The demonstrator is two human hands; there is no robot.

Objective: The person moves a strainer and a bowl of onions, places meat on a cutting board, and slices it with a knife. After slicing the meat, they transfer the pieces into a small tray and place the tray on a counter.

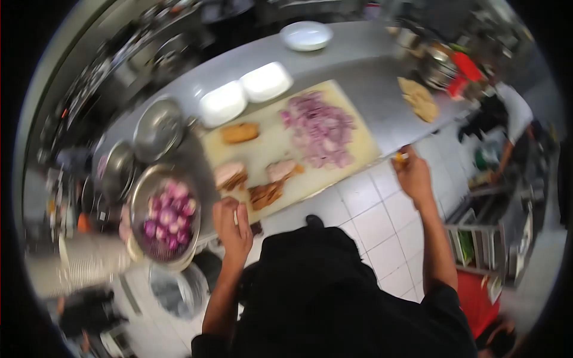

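My left hand (233, 225) is closed at the near left corner of the cutting board (268, 137); a small pale spot shows at its fingers, too blurred to name. Beyond the board's right side, by the counter edge, my right hand (413, 174) is closed on a small orange-and-white thing (402, 157). Chopped red onion (322, 131) covers the board's right half. On its left half lie a browned, loaf-shaped piece of food (240, 133), cut pieces of what looks like cooked meat (230, 175), a second pale piece (280, 170) and brown slices (265, 194).
Left of the board stands a colander (135, 206) of peeled red onions (172, 216), with metal bowls (158, 128) behind. Two white dishes (224, 102) and a white bowl (306, 36) sit farther back. A crumpled tan cloth (419, 100) lies right. Another person (514, 110) is at far right.
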